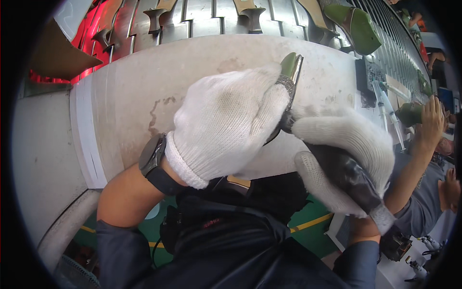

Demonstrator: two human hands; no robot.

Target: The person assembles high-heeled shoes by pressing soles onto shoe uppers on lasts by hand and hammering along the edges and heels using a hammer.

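Observation:
My left hand, in a white knitted glove, is closed over what looks like a green shoe. Only its green end, a shiny edge and a glittery grey band show past the glove. My right hand, gloved the same way, is wrapped round a glossy black hand-held tool with a grey end near the wrist. The tool's dark front end meets or nearly meets the shoe between both hands; I cannot tell whether they touch. Below them lies the pale, stained worktop.
Beyond the worktop runs a slatted metal conveyor carrying several tan-soled pieces with flared heels and a green shoe. Syringes lie near a dark block on the right. Past them is a co-worker's arm. Red light glows at far left.

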